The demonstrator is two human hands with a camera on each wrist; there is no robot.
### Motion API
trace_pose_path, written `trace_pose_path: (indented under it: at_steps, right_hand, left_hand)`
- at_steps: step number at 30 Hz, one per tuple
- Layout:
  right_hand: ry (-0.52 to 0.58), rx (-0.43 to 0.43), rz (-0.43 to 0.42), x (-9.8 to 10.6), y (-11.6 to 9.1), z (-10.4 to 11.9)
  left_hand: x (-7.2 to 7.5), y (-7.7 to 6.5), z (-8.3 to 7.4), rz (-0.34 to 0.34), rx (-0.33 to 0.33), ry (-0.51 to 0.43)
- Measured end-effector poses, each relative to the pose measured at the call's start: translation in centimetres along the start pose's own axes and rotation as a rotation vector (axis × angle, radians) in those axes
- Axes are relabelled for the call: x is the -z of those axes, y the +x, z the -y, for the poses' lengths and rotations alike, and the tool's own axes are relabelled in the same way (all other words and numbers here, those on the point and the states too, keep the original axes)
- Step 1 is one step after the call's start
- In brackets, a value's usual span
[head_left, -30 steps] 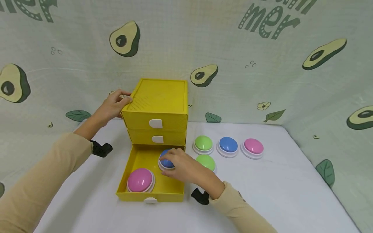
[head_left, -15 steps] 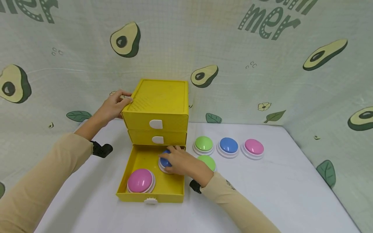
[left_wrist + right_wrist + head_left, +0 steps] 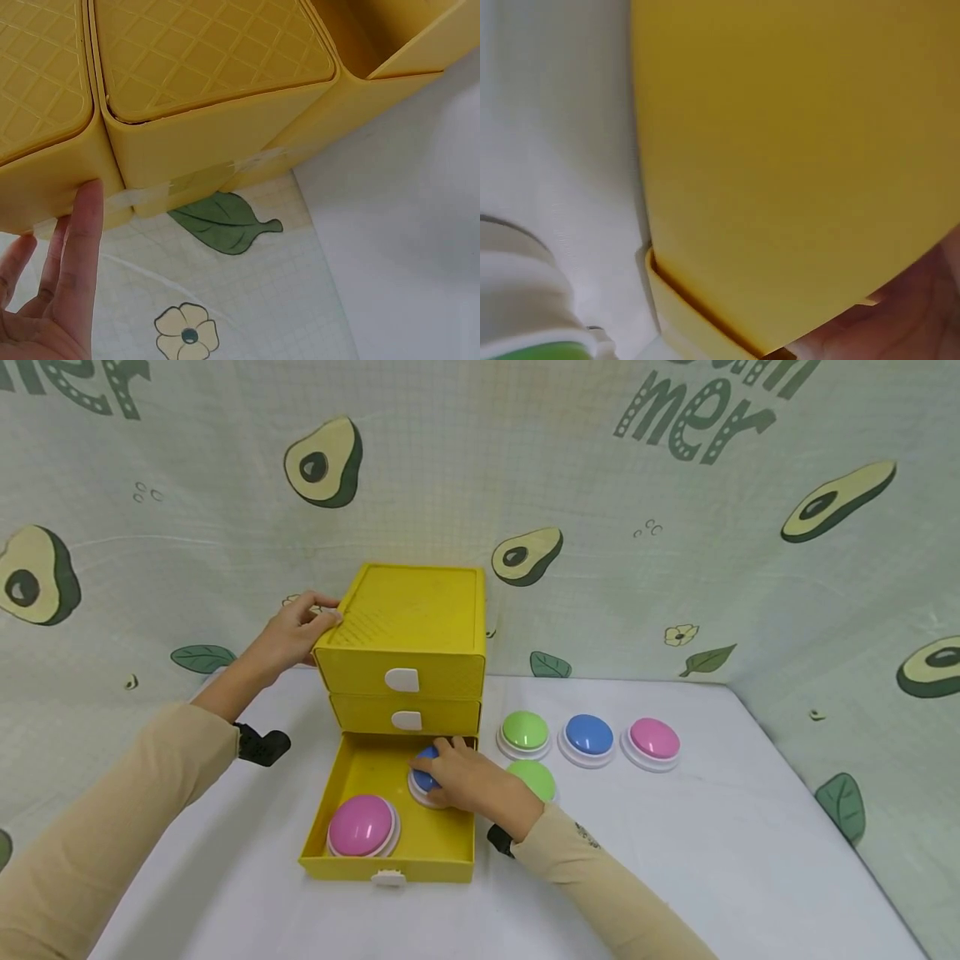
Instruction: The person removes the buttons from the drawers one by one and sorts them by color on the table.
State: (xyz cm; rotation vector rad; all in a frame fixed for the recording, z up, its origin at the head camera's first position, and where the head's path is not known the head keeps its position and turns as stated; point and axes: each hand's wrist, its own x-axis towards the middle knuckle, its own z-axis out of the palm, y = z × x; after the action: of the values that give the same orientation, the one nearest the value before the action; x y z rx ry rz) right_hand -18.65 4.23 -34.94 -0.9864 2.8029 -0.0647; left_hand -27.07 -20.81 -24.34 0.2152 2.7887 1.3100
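A yellow chest of drawers (image 3: 420, 610) stands on the table with its bottom drawer (image 3: 352, 760) pulled out. My left hand (image 3: 288, 633) rests against the chest's upper left side; in the left wrist view its straight fingers (image 3: 84, 240) touch the yellow wall. Inside the drawer, my right hand (image 3: 472, 781) grips a blue push button (image 3: 423, 779) with a white base, fingers and thumb around it. Most of that button is covered by the hand. A pink push button (image 3: 360, 825) sits at the drawer's front left. The drawer's side wall hides most of the right hand in the right wrist view.
Right of the chest stand a green button (image 3: 525, 730), a blue button (image 3: 588, 735) and a pink button (image 3: 654, 739) in a row. Another green button (image 3: 534, 777) is partly behind my right wrist. A printed cloth (image 3: 420, 468) hangs behind the white table (image 3: 720, 827).
My right hand has lowered slightly into the drawer and its fingers have closed around the blue button. The left hand stays where it was.
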Motion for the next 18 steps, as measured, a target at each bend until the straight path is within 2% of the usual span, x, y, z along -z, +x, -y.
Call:
trace_pose_path:
  at_steps: [6, 12, 18]
  right_hand:
    - [-0.027, 0.05, -0.03, -0.1, -0.4, -0.1]
    - [-0.065, 0.127, -0.141, 0.2, -1.5, -0.2]
    - [0.027, 0.138, -0.237, 1.5, -3.3, -0.5]
  left_hand:
    - [0.0, 0.0, 0.0, 0.005, 0.006, 0.006]
    - [0.0, -0.1, -0.2, 0.01, 0.005, 0.005]
    - [0.1, -0.1, -0.3, 0.011, -0.001, 0.003]
